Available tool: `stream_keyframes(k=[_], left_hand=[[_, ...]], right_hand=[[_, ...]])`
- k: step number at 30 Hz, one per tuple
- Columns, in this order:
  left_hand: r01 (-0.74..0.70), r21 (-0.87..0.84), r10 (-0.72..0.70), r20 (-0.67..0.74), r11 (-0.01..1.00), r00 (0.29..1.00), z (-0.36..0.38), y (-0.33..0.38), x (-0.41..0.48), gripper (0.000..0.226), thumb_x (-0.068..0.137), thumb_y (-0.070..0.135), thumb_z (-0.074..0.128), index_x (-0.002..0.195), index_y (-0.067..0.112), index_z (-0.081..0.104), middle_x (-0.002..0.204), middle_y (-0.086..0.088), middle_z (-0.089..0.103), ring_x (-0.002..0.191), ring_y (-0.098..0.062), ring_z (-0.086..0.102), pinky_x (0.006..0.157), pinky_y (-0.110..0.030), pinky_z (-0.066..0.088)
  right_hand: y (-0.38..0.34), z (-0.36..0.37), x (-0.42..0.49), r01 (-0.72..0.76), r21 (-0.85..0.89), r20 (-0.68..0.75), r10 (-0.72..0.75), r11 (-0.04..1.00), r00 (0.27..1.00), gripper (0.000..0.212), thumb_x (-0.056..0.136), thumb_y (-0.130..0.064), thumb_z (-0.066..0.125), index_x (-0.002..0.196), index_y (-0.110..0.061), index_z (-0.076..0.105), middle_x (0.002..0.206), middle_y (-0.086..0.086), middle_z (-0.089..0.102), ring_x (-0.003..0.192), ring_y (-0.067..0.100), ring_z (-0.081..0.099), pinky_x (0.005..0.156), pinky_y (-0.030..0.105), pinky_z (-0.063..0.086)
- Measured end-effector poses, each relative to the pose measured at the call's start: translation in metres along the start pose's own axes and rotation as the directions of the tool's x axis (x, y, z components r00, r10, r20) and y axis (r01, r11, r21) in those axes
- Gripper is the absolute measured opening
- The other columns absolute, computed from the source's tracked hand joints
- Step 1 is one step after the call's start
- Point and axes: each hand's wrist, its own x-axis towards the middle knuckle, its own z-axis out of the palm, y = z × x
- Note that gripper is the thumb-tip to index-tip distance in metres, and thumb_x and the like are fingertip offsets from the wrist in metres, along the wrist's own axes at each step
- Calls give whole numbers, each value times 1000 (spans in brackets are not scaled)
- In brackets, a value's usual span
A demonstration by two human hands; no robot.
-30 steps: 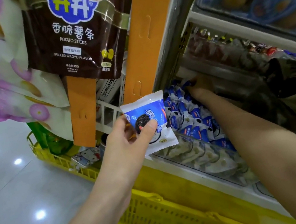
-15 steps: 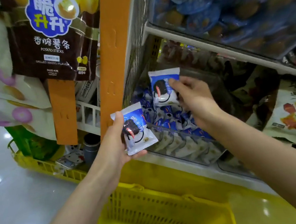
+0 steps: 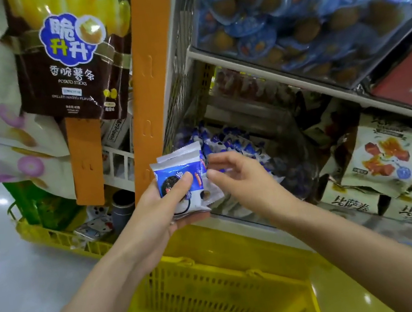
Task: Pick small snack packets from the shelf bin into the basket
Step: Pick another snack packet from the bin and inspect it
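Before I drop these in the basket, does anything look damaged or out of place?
Nothing looks damaged. The two packets in the left hand are stacked askew, and the bags at lower right lie tumbled.

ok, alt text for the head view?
A left hand holds two blue-and-white snack packets stacked together in front of the shelf bin of matching packets, with a yellow basket lower in frame. The right hand reaches their right edge; whether it grips is unclear.

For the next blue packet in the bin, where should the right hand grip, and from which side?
Probably pinch the flat sealed end of a top packet, the right hand coming in from the open front: the mesh wall closes the left and a shelf hangs overhead.
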Motion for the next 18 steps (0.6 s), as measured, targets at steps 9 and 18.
stream_keyframes(k=[9, 18], left_hand=[[26, 0, -26, 4, 1000, 1000, 0, 5, 7, 27, 87, 25, 54, 110, 12, 59, 98, -7, 73, 82, -20, 71, 61, -24, 57], [-15, 4, 15, -172, 1000, 985, -6, 5, 21, 19, 94, 19, 50, 110, 10, 52, 102, -13, 69, 82, -23, 71, 61, -28, 58]], right_hand=[[13, -19, 36, -253, 324, 160, 211, 912, 964, 9, 86, -14, 64, 94, -15, 65, 88, 2, 73, 75, 11, 68, 68, 25, 58], [69, -32, 155, -57, -222, -528, -71, 973, 846, 23, 91, -17, 57, 109, -3, 58, 106, 14, 65, 94, 25, 60, 77, 28, 44]])
